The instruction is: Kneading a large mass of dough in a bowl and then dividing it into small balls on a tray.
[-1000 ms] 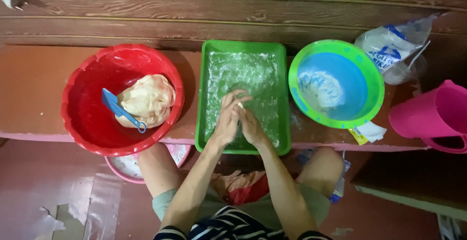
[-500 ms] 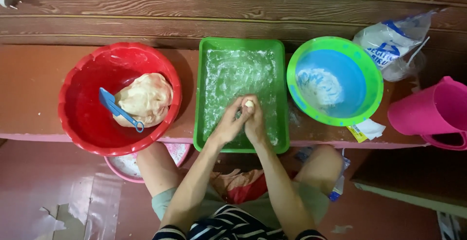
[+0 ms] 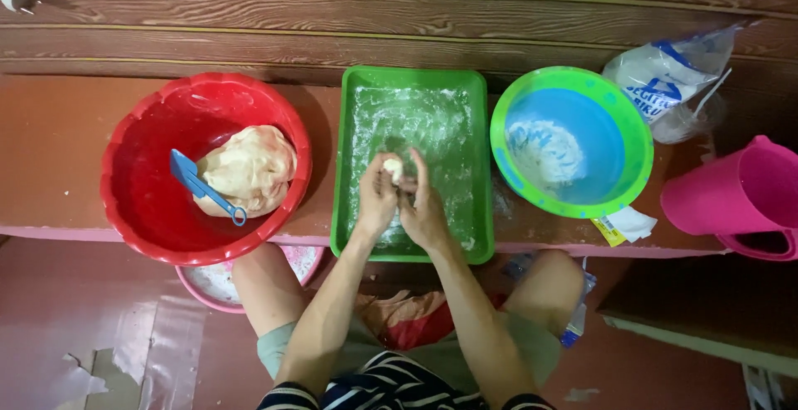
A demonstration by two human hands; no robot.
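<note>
My left hand (image 3: 376,198) and my right hand (image 3: 422,206) are pressed together over the floured green tray (image 3: 474,119), with a small pale ball of dough (image 3: 392,166) held between the fingertips of both. To the left, a red basin (image 3: 141,210) holds a big lump of dough (image 3: 249,169) with a blue scraper (image 3: 199,184) leaning on it. On the right stands a green-rimmed blue bowl (image 3: 607,135) with white flour (image 3: 549,152) in it.
A plastic flour bag (image 3: 665,73) lies at the back right, a pink jug (image 3: 740,194) at the right edge. A small paper packet (image 3: 623,225) lies below the blue bowl. A pink plate (image 3: 218,281) sits under the bench beside my knee. A wooden wall runs behind.
My hands have lifted slightly and turned, bringing the small dough ball up from between the palms to the fingertips. The basins and tray have not moved.
</note>
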